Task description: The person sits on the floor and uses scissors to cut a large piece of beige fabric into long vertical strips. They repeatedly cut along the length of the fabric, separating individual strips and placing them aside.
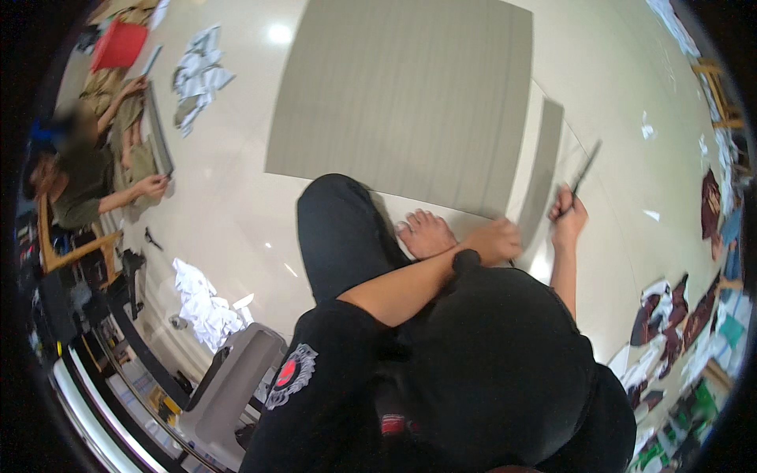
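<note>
Dark-bladed tool (587, 165): apparently scissors; skin could be nicked if the blade, pointed up and away over the floor (631, 236), were swung back toward the left hand (495, 240) or the bare foot (426, 235).
Right hand (568, 215): closed around the handle end of the tool, to the right of the narrow strip (545, 150).
Left hand: fingers bunched at the lower right corner of the large sheet (402, 102); whether anything is pinched in them cannot be told.
Sheet corner: could be creased or pulled askew if leaned on by the left hand, or if trodden on by the foot, whose toes are placed just beside the near edge.
Strip, risk: could be slid or bent if brushed by either wrist, since nothing is seen weighing it down.
Sheet, place: laid flat on the pale, glossy floor beyond the foot; separated from the strip by a band of bare floor.
Sheet, look: broad, grey-beige, finely striped lengthwise; sides bowed, probably in part by the lens.
Strip, look: long, slender, similarly coloured, gently curved.
</note>
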The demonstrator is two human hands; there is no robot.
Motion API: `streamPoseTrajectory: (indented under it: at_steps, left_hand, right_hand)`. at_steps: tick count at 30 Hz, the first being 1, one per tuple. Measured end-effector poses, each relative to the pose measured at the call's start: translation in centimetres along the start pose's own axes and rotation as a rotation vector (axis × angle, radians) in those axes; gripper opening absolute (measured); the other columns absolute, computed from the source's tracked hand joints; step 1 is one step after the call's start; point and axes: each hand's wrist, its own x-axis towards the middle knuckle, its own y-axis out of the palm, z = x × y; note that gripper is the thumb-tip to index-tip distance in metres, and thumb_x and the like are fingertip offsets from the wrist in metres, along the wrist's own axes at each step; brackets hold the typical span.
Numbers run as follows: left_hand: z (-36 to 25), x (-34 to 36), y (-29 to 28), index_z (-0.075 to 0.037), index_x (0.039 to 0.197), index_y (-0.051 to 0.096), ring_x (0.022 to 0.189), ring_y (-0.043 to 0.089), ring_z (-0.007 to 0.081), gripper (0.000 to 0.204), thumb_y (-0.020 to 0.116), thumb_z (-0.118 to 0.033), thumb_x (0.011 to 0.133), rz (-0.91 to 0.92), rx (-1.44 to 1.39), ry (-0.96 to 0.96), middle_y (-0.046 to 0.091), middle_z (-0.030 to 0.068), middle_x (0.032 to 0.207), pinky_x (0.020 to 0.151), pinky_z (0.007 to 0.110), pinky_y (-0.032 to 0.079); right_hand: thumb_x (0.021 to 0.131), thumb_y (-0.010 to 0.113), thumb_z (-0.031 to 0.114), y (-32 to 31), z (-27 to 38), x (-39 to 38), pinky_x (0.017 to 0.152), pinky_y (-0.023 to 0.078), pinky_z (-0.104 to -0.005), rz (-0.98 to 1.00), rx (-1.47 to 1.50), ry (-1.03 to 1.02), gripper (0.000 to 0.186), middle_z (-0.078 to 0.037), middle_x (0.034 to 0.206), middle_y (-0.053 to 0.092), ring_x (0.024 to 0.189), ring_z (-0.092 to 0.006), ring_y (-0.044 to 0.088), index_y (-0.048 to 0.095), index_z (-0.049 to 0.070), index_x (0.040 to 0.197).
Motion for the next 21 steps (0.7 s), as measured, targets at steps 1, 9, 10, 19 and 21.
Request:
streamPoseTrajectory:
  at_steps: [1,9,10,19,21]
  left_hand:
    - [-0.4,0.5,-0.4,-0.009,0.095,0.063,0.114,0.059,0.0294,0.014,0.070,-0.015,0.085,0.192,-0.201,-0.066,0.064,0.0083,0.106,0.095,0.046,0.047]
    - [2.4,-2.3,-20.2,-0.005,0.106,0.057,0.088,0.066,0.0246,0.013,0.064,-0.009,0.095,-1.021,-1.254,-0.851,0.059,0.0113,0.109,0.080,0.038,0.059]
    - [4.0,-4.1,-24.1,-0.001,0.110,0.054,0.085,0.067,0.0245,0.016,0.060,-0.010,0.099,-1.168,-1.049,-0.833,0.059,0.0137,0.107,0.074,0.038,0.061]
    - [13.3,-27.2,-51.9,-0.001,0.135,0.054,0.115,0.061,0.0338,0.054,0.072,-0.024,0.090,-1.406,0.787,-0.838,0.064,0.0225,0.123,0.100,0.042,0.046]
    - [14.0,-29.0,-50.5,-0.005,0.148,0.045,0.126,0.056,0.0375,0.068,0.073,-0.024,0.089,-1.056,1.204,-1.028,0.059,0.0251,0.135,0.107,0.045,0.043]
  right_hand:
    - [0.095,0.074,0.029,-1.4,-0.7,0.1,0.048,0.036,-0.0237,-0.030,-0.015,-0.009,0.030,0.003,0.067,0.050,0.054,-0.0068,0.045,0.062,0.004,0.086]
    - [0.098,0.069,0.030,-9.2,-1.8,-2.6,0.050,0.041,-0.0257,-0.091,-0.024,0.068,0.029,0.000,0.071,0.054,0.058,-0.0101,0.052,0.061,0.004,0.089]
    - [0.099,0.067,0.028,-10.7,-2.3,-2.5,0.054,0.045,-0.0273,-0.078,-0.055,0.113,0.026,-0.002,0.075,0.058,0.063,-0.0124,0.057,0.062,0.003,0.092]
    - [0.101,0.045,0.023,16.8,-8.9,-18.0,0.086,0.048,-0.0496,0.840,-1.128,-1.116,0.029,-0.020,0.114,0.065,0.106,-0.0395,0.060,0.065,0.003,0.111]
    - [0.097,0.049,0.020,16.6,-8.8,-18.6,0.090,0.047,-0.0481,0.882,-1.180,-1.151,0.028,-0.018,0.121,0.063,0.115,-0.0370,0.057,0.064,0.004,0.115]
